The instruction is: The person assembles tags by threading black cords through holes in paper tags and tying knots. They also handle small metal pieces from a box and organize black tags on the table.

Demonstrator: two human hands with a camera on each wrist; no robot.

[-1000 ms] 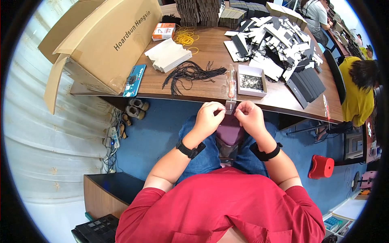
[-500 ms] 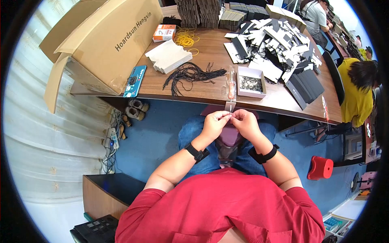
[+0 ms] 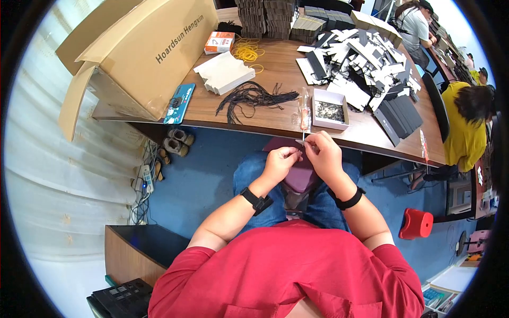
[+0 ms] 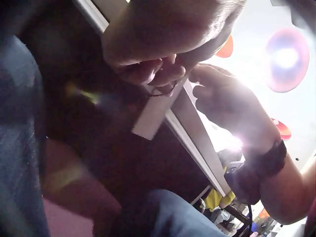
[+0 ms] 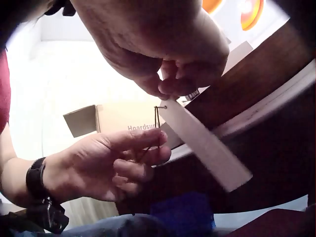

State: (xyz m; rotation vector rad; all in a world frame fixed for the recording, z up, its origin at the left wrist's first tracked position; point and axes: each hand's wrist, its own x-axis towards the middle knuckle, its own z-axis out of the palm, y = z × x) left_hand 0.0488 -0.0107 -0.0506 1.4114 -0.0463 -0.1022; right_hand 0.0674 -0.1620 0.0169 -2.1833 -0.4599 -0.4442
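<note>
A long pale hang tag with a hole near one end hangs below my right hand, whose fingertips pinch it at the holed end. Through the hole runs a thin dark cord. The left hand grips the cord between thumb and fingers, just below the tag's hole. In the head view both hands are close together in front of the table edge, the right slightly farther forward than the left. A slim tool with an orange handle lies at that edge, its metal shaft pointing at the right fingertips.
Dark cords lie bunched left of the tool. To its right stand a small open box of tiny dark pieces, a heap of black and white tags, and a black stack. A large carton fills the left end.
Both hands first drew back from the table edge toward the body. Since then the right hand has moved slightly forward and up, and the fingertips have separated.
</note>
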